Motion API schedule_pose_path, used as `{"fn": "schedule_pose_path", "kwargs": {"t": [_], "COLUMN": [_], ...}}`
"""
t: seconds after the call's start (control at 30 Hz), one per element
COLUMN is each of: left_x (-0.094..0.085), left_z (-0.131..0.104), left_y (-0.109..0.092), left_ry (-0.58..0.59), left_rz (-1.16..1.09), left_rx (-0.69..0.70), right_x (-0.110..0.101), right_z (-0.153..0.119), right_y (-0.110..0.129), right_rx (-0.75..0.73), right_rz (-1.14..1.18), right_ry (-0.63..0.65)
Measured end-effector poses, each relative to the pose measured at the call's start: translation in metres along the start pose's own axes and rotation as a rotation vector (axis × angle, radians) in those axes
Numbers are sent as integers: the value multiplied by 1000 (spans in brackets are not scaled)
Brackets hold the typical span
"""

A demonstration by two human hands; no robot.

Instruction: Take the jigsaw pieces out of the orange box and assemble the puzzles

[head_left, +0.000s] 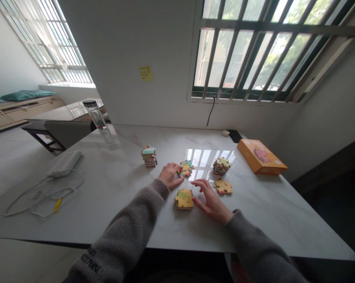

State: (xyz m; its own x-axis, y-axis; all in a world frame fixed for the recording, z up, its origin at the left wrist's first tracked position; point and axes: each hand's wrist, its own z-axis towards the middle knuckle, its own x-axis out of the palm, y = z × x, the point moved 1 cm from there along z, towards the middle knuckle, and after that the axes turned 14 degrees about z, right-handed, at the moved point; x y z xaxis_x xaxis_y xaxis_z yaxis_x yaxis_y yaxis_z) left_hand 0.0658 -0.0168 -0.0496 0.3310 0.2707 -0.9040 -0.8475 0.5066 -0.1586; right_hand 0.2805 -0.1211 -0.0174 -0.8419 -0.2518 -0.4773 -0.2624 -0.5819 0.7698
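Observation:
My left hand [171, 175] rests at the left edge of some colourful jigsaw puzzle pieces [186, 168], its fingertips touching them. My right hand [209, 201] is open, thumb and fingers apart, just right of a short stack of yellow puzzle pieces [184, 199] with a green picture on top. The right thumb is at that stack's edge. Beyond my right hand lies a flat yellow puzzle piece [223, 187]. Behind it stands a taller stack of puzzle pieces [221, 166]. Another tall stack of pieces [149, 156] stands beyond my left hand.
An orange box [261, 156] lies at the right of the white marbled table [121, 204], near a black flat object [235, 136]. On the left are a white device [65, 163] with a coiled cable [52, 196] and a clear bottle [96, 116]. A wall closes off the back.

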Motion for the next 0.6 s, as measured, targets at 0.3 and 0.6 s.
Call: {"fn": "schedule_pose_path", "kwargs": {"t": [0.3, 0.6], "left_x": [-32, -50], "left_z": [-11, -21], "left_y": [-14, -51], "left_ry": [-208, -163], "left_rz": [-208, -267], "left_rx": [200, 302], "right_x": [-7, -15], "right_z": [1, 2], "right_y": [-10, -6], "right_rx": [-13, -76], "right_rz": [-57, -75], "right_ry": [-189, -107]}}
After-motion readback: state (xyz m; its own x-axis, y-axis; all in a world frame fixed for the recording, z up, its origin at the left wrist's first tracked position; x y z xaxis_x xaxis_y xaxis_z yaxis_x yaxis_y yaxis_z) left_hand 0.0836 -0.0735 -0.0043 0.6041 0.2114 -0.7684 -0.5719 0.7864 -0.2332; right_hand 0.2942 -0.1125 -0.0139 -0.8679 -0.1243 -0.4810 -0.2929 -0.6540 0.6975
